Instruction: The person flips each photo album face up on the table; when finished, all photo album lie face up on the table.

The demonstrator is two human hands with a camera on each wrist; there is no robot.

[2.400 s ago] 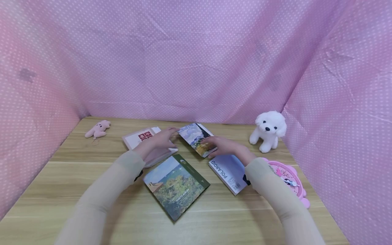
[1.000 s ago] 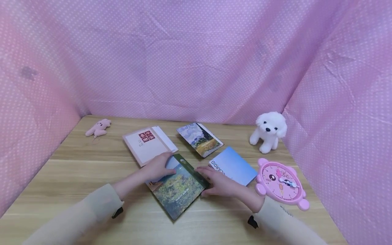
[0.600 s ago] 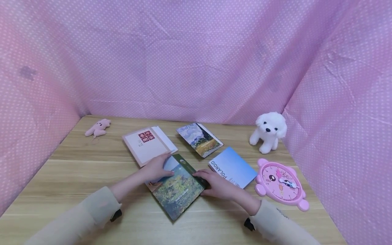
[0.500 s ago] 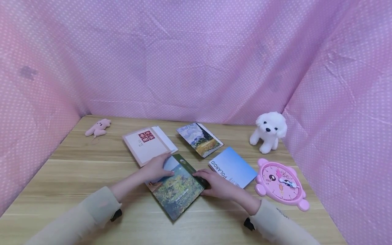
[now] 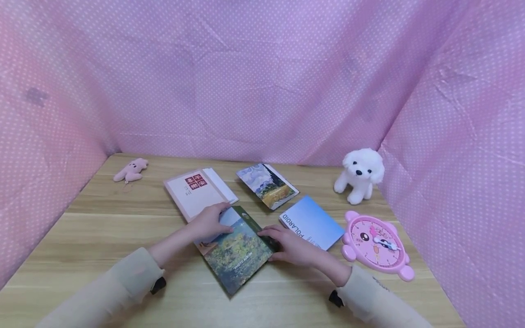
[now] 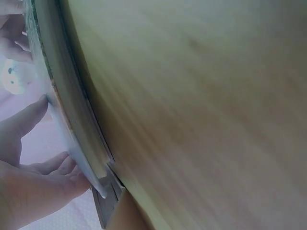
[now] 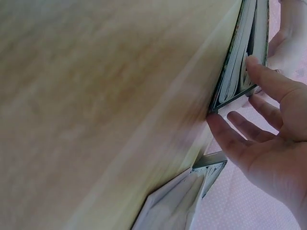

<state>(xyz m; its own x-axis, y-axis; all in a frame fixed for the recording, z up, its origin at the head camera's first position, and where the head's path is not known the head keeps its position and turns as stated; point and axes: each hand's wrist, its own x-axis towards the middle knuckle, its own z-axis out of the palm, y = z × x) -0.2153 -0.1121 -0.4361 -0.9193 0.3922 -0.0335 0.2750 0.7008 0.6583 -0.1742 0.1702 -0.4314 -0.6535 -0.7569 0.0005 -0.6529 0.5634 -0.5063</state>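
Left hand (image 5: pixel 210 223) spread lightly on album (image 5: pixel 241 255); right hand (image 5: pixel 290 245) loosely straddles its corner; neither firmly clasps. Uneven push could skid album into pink book (image 5: pixel 193 196) or blue book (image 5: pixel 312 222).

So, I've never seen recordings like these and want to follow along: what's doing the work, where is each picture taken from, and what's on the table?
There's no machine: a person works with a bare left hand and right hand. The wide picture comes from a camera worn on the head; the two sideways-looking close-ups come from cameras on the left and right wrists.

On the wooden table lie a photo album, a pale album with red characters, a book with a painted cover, a blue book marked POLAROID and a pink clock. A small pink toy lies far left; a white toy dog is on the right.

Both hands touch the photo album, which rests on the table; how firmly, I can't tell.
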